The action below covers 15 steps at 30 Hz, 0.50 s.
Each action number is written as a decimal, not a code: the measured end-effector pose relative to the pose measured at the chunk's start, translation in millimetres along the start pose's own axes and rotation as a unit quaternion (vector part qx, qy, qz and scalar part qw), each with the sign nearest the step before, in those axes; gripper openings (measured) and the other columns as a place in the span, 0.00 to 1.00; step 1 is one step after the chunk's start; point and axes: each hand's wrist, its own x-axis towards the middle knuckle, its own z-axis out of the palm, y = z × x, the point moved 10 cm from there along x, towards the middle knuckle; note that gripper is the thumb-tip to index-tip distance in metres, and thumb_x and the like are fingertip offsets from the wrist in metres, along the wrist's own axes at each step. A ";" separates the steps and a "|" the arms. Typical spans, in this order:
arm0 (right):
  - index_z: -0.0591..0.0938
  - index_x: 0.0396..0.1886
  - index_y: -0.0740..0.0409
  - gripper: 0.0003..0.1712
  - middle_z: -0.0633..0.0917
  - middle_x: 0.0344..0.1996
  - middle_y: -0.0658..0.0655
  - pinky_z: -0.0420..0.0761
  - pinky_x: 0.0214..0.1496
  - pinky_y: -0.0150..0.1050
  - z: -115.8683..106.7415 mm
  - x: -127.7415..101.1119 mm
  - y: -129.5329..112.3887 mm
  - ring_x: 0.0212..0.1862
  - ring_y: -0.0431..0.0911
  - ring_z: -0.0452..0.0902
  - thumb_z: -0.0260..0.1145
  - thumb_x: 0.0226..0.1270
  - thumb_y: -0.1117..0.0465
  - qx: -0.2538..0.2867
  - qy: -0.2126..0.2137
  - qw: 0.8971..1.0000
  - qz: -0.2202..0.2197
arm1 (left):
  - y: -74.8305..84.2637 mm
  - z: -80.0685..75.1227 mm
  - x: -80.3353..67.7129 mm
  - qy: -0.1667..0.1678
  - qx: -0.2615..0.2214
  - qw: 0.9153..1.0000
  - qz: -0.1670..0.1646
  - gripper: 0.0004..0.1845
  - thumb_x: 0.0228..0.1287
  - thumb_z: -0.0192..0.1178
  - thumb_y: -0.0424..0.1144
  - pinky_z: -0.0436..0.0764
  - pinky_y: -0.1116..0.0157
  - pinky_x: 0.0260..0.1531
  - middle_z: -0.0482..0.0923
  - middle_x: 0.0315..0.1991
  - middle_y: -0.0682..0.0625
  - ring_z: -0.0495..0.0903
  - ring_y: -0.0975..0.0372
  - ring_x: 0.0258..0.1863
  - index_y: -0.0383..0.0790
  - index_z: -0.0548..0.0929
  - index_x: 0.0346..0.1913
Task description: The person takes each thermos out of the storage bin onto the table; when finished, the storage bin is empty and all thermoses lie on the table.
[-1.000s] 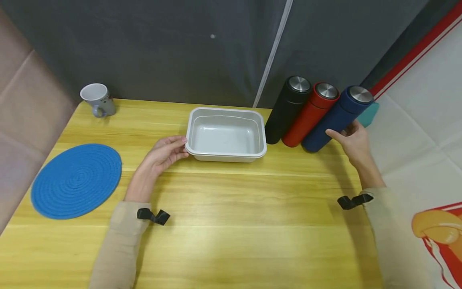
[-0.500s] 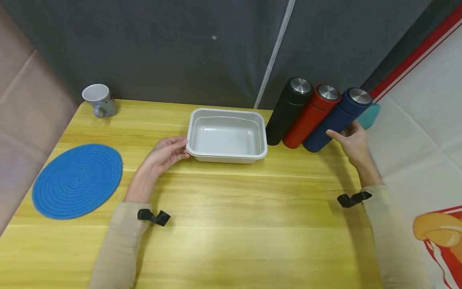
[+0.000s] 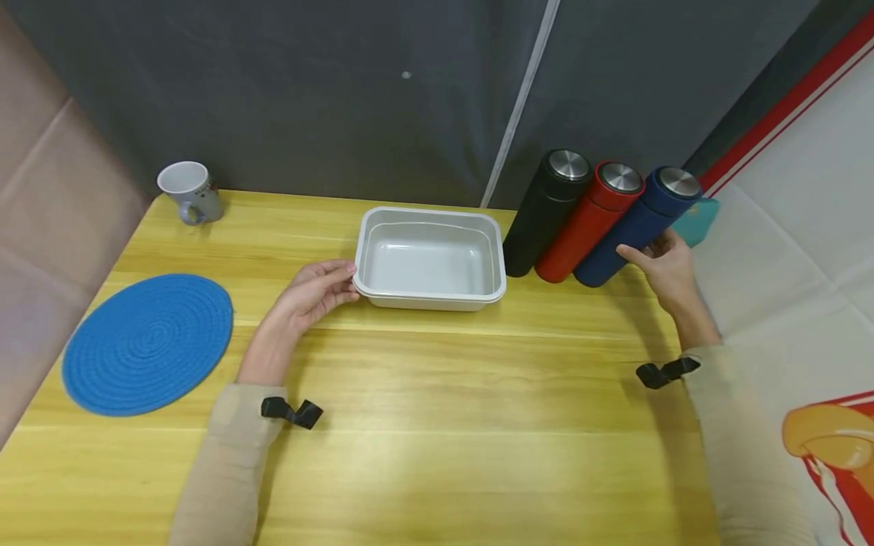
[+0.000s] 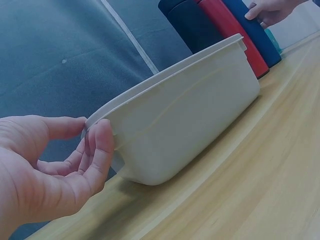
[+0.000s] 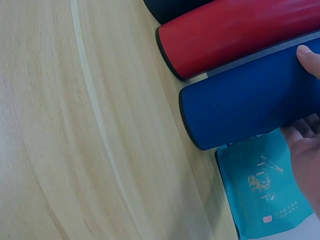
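My left hand (image 3: pixel 310 296) pinches the left rim of an empty off-white rectangular container (image 3: pixel 430 262), thumb at the rim and fingers curled under the corner, as the left wrist view shows. On the right, my right hand (image 3: pixel 665 265) grips a blue thermos (image 3: pixel 631 235) with a steel-topped lid, its thumb on the near side and the other fingers mostly hidden behind. The blue thermos stands upright beside a red thermos (image 3: pixel 583 227). A black thermos (image 3: pixel 542 220) comes after the red one, close to the container's right end.
A grey mug (image 3: pixel 194 201) stands at the back left corner. In front of it lies a round blue woven placemat (image 3: pixel 150 341). A teal packet (image 5: pixel 270 185) with printing sits behind the blue thermos at the right wall. A dark curtain (image 3: pixel 307 98) borders the wooden table (image 3: pixel 464 425).
The blue thermos has shifted very slightly left toward the red one, with my right hand on it. My left hand stays at the container's rim. The head view has drifted a little.
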 end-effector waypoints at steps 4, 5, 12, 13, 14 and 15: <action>0.73 0.60 0.56 0.30 0.79 0.47 0.49 0.78 0.45 0.22 0.8 -1.4 2.2 0.47 0.39 0.77 0.70 0.58 0.72 0.024 -0.003 1.000 0.001 | 1.7 0.0 -0.3 0.003 0.018 1.000 0.008 0.13 0.72 0.54 0.33 0.84 0.70 0.37 0.77 0.34 0.47 0.78 0.62 0.31 0.28 0.69 0.53; 0.72 0.61 0.57 0.30 0.79 0.48 0.49 0.78 0.45 0.23 1.7 -2.2 2.3 0.48 0.39 0.76 0.70 0.59 0.73 0.031 -0.008 0.999 0.001 | 2.7 0.2 -0.2 0.002 0.026 1.000 0.010 0.13 0.72 0.54 0.34 0.84 0.69 0.37 0.77 0.34 0.47 0.79 0.62 0.31 0.29 0.69 0.53; 0.59 0.74 0.55 0.36 0.67 0.67 0.60 0.67 0.64 0.28 6.4 -24.9 -8.9 0.67 0.47 0.63 0.62 0.70 0.61 -0.047 0.014 0.999 -0.002 | 17.9 -14.2 -11.5 0.023 0.115 0.993 0.034 0.24 0.75 0.51 0.41 0.85 0.65 0.40 0.77 0.40 0.43 0.82 0.60 0.33 0.26 0.63 0.62; 0.58 0.75 0.56 0.36 0.65 0.69 0.62 0.64 0.68 0.31 5.2 -31.9 -12.4 0.69 0.48 0.60 0.60 0.72 0.59 -0.067 0.035 0.997 -0.007 | 22.2 -16.8 -15.1 0.040 0.134 0.989 0.045 0.26 0.75 0.50 0.42 0.85 0.65 0.40 0.76 0.42 0.41 0.82 0.60 0.34 0.24 0.62 0.64; 0.58 0.75 0.58 0.35 0.64 0.69 0.63 0.62 0.71 0.34 4.0 -40.5 -17.6 0.69 0.49 0.60 0.58 0.73 0.58 -0.089 0.060 0.994 -0.014 | 26.8 -18.2 -18.7 0.060 0.154 0.985 0.059 0.27 0.75 0.50 0.43 0.85 0.66 0.40 0.76 0.43 0.39 0.82 0.60 0.35 0.24 0.61 0.64; 0.58 0.74 0.59 0.34 0.64 0.69 0.63 0.61 0.72 0.37 3.1 -50.0 -23.5 0.69 0.49 0.60 0.57 0.74 0.56 -0.110 0.087 0.990 -0.020 | 31.0 -18.4 -22.3 0.081 0.174 0.979 0.073 0.28 0.76 0.49 0.45 0.85 0.65 0.41 0.75 0.45 0.38 0.82 0.59 0.37 0.24 0.62 0.64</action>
